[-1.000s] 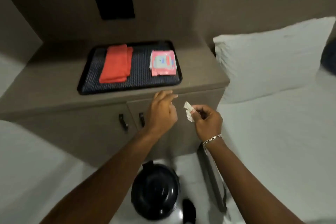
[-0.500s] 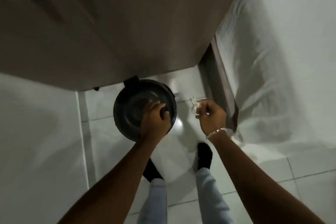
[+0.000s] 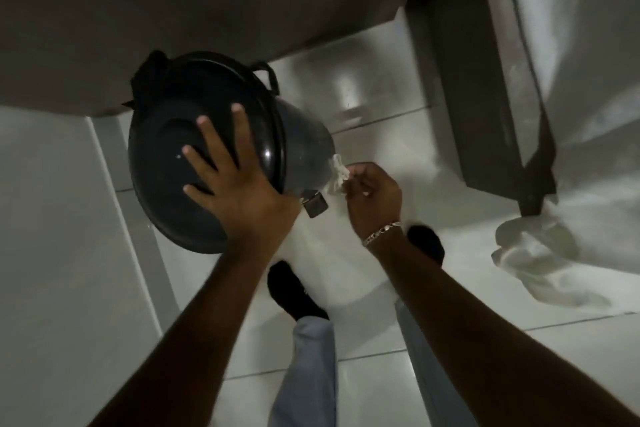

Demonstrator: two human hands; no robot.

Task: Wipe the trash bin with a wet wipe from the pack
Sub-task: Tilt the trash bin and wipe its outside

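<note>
A round black trash bin (image 3: 166, 121) with a domed lid stands on the white tiled floor in front of the cabinet, seen from above and tilted toward me. My left hand (image 3: 232, 177) lies flat on the lid with its fingers spread. To the right of the bin, my right hand (image 3: 372, 198) pinches a crumpled white wet wipe (image 3: 337, 175), which touches the lower side wall of the bin. The wipe pack is out of view.
A brown cabinet (image 3: 207, 10) overhangs the bin at the top. A bed frame (image 3: 485, 97) with a white sheet (image 3: 571, 45) hanging to the floor fills the right. My feet in black socks (image 3: 294, 291) stand just below the bin.
My head has moved down closer to the bin. My left hand went from the lid's edge to flat on the lid, the bin tilted, and my right hand brought the wipe against its side.
</note>
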